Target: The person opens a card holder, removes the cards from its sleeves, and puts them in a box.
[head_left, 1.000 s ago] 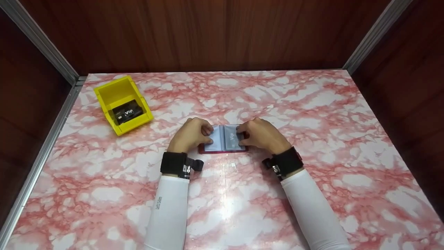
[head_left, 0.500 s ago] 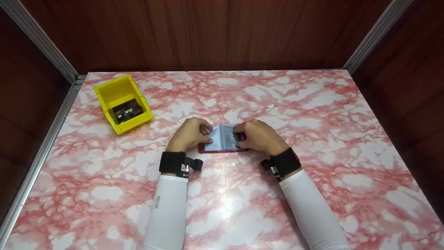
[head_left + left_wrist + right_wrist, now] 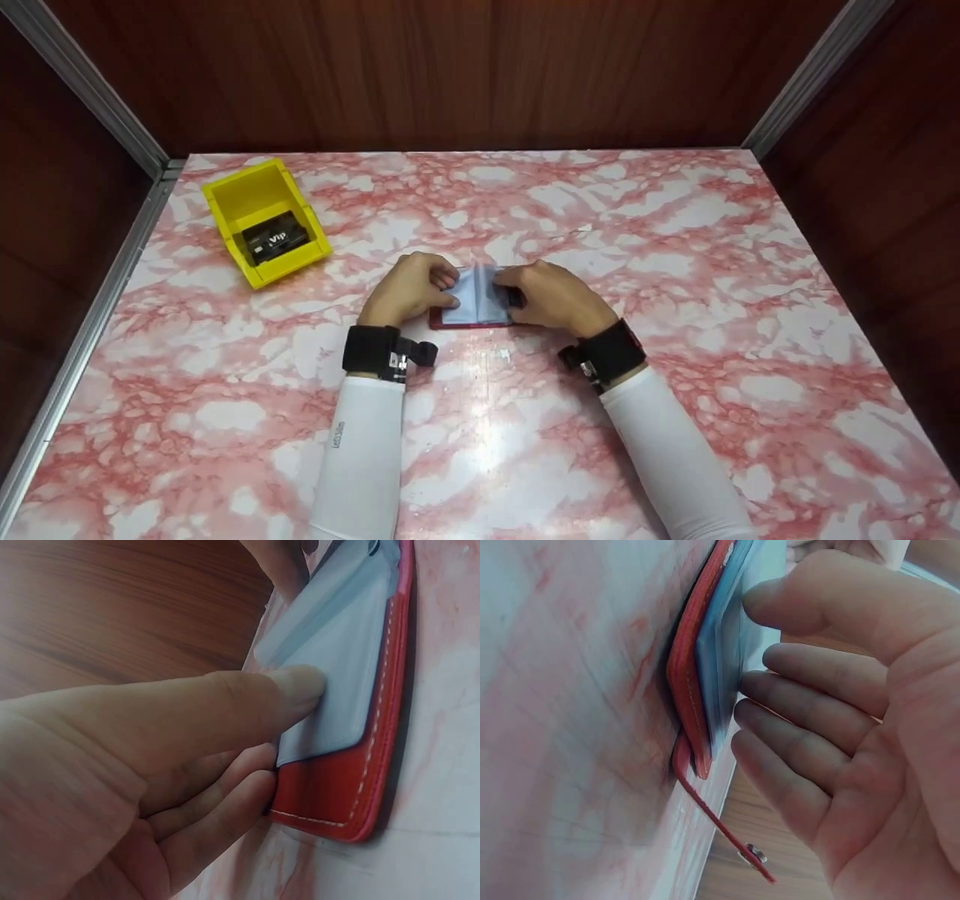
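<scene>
A red card holder lies spread on the table between both hands, its clear plastic sleeves facing up. My left hand grips its left side: in the left wrist view the thumb presses on a sleeve, while the other fingers curl at the cover's edge. At the right side is my right hand. Its thumb touches the sleeves and its other fingers lie loosely along their edge. Near the middle fold a sleeve stands partly raised. The right hand covers much of the right-hand page.
A yellow bin at the back left holds black cards marked "Vip". A red strap with a metal snap sticks out from the card holder. Dark wood panels wall in the pink marbled table.
My right hand has moved a little left over the right-hand page. A sleeve has risen near the fold, and the "Vip" lettering there is hidden. The left hand has stayed nearly still.
</scene>
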The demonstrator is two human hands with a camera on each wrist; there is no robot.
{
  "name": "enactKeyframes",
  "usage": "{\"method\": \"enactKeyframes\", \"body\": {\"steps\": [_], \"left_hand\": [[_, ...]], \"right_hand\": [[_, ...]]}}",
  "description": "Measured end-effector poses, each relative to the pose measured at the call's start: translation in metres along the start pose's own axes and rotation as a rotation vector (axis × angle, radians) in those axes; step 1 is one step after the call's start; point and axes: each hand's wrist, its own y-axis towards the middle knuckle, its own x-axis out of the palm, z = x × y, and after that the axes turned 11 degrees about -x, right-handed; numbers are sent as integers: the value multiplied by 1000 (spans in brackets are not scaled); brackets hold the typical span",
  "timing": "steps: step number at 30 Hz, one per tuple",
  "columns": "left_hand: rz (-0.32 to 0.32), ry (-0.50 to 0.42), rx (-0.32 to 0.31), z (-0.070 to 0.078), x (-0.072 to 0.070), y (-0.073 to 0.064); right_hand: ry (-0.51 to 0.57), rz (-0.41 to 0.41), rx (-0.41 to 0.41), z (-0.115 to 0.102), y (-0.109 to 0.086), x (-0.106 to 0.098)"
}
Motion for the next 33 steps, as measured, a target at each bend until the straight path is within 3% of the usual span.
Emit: {"method": "enactKeyframes", "body": {"steps": [13, 17, 21, 30, 33], "left_hand": [[-29, -19, -4, -2, -2, 1], [-31, -28, 0, -1, -2, 1], [-35, -38, 9, -1, -4, 2], [-30, -52, 15, -4, -3, 1], [-10, -47, 26, -5, -3, 0]], "right_hand": [[6, 4, 21, -11, 7, 5], [0, 74, 12, -14, 8, 4], [1, 137, -18, -17, 10, 2], [-54, 179, -127, -24, 12, 5], [-55, 174, -123, -25, 12, 8]]}}
